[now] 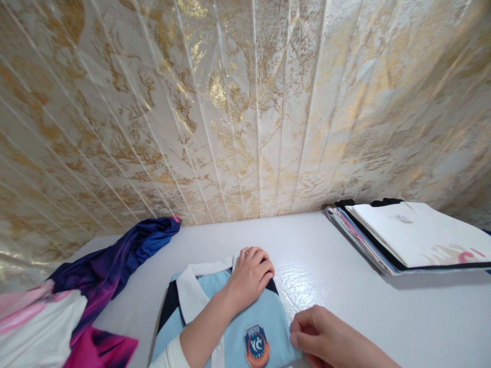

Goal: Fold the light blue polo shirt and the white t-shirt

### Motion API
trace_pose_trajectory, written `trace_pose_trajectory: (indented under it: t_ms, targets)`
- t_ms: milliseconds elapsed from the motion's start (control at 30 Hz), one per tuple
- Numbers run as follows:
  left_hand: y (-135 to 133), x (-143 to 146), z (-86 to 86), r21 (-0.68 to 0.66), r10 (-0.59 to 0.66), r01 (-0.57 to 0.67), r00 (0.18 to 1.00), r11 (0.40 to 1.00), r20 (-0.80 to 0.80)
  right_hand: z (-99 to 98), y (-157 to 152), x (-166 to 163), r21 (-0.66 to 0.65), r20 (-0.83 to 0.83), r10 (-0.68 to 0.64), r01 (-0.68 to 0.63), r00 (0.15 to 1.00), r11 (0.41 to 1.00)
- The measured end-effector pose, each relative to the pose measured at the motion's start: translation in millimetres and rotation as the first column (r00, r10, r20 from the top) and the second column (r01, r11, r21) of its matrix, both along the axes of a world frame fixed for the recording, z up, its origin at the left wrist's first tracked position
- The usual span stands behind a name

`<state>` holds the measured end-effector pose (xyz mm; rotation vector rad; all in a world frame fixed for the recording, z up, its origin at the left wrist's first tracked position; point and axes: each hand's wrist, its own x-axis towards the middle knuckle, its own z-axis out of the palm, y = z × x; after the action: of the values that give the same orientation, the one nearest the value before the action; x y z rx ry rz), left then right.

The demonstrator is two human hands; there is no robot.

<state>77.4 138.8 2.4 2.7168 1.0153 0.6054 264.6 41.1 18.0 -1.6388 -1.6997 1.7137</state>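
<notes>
At the far left of the white worktop (345, 306) lies a loose heap of clothes (76, 301): a blue-and-purple garment draped over pink and white ones. Just right of it, at the near edge, a light blue polo shirt (230, 327) lies front up. Its long axis runs from the person toward the wall, with the white collar pointing away and the round chest badge (257, 346) nearer the person.

The left hand (249, 278) lies palm down on the shirt's far right shoulder beside the collar, with the fingers curled. I cannot tell whether this grip pinches cloth or only presses. The right hand (320, 337) is at the shirt's right edge below the badge, its grip closed on the fabric.

Well apart at the far right sits a flat stack of folded garments (414, 237), a white one on top. Behind everything stands a wall (245, 102) of cream panels veined with gold.
</notes>
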Motion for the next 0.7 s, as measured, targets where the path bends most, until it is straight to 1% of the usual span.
trace_pose_trajectory:
  t_ms: [100,200,333,400,467,533,567,633,700]
  targets:
    - [2.7,3.2,-1.3,0.013,0.02,-0.02,1.0,1.0,-0.023,2.7,0.2,3.5,-0.028,-0.031,0.024,-0.025,0.999,0.999]
    - [9.2,10.3,-3.9,0.029,0.028,-0.027,0.999,0.999,-0.038,-1.4,2.6,9.3,-0.045,-0.04,0.032,-0.033,0.999,0.998]
    - [21.2,21.5,-7.3,0.04,0.036,-0.035,0.999,0.999,-0.024,-9.8,8.7,20.5,-0.036,-0.035,0.007,-0.008,0.999,0.999]
    - [24.9,24.4,-5.8,0.047,0.043,-0.042,0.999,0.998,-0.012,-9.8,11.6,25.6,-0.015,-0.008,-0.005,0.005,1.0,1.0]
    - [23.4,23.3,-0.7,0.055,0.058,-0.058,0.998,0.997,-0.001,-5.6,13.5,28.4,0.06,0.05,-0.035,0.032,0.998,0.998]
    - [13.6,17.2,7.1,0.057,0.089,-0.089,0.996,0.994,0.003,1.6,13.6,28.0,0.214,0.1,-0.086,0.063,0.991,0.975]
    - [5.1,12.1,11.0,0.052,0.111,-0.111,0.994,0.992,-0.003,5.3,12.9,26.5,0.309,0.111,-0.111,0.071,0.988,0.948]
    - [-18.3,-2.4,16.5,0.034,0.167,-0.166,0.985,0.985,-0.029,10.9,10.2,21.2,0.481,0.1,-0.141,0.076,0.985,0.874]
    - [-46.6,-22.6,16.0,0.027,0.229,-0.227,0.971,0.973,-0.063,11.9,6.7,13.0,0.592,0.072,-0.135,0.067,0.988,0.803]
